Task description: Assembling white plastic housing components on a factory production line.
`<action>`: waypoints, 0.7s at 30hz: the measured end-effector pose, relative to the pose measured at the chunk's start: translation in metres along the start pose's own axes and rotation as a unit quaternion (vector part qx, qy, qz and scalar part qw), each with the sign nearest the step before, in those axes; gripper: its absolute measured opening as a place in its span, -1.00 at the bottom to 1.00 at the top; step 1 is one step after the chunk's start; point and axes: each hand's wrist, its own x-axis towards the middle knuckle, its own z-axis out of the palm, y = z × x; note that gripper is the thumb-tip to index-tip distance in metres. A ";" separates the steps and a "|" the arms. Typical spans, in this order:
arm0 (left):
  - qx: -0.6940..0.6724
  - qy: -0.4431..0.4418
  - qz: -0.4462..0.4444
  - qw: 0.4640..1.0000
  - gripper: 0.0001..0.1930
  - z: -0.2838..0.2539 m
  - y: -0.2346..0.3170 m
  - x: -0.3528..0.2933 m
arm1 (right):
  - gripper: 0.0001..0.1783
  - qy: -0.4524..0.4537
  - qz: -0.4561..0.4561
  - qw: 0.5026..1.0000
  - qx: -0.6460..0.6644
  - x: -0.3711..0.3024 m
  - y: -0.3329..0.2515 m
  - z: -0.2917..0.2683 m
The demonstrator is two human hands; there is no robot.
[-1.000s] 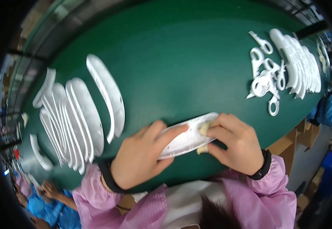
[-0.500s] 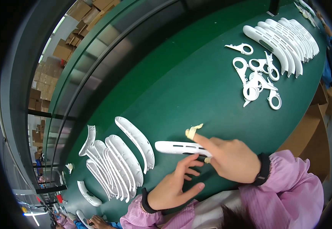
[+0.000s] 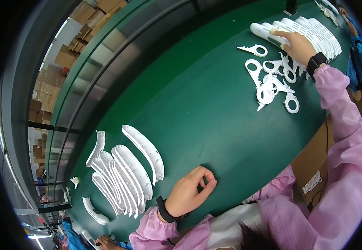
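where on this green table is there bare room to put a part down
The widest bare patch is mid-table, between the long curved shells and the ring-shaped pieces. Crowded: far right, where the right hand rests on the stacked shells. The left hand rests on the near edge.

Hands far apart on the green table [image 3: 197,104]
Right hand [image 3: 299,46] on white shells [image 3: 310,29] at 1 o'clock; left hand [image 3: 189,193] loosely curled, empty, at 6.

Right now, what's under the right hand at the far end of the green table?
The right hand lies on the near end of a row of long white plastic shells, pressing one at the row's edge. The shell parts beneath the palm are hidden. Looped white pieces lie beside it on the green table.
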 end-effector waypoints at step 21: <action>0.062 0.164 -0.115 0.978 -0.92 -0.005 0.011 -0.013 | -0.34 -0.035 0.038 0.990 -0.134 0.010 0.228 0.003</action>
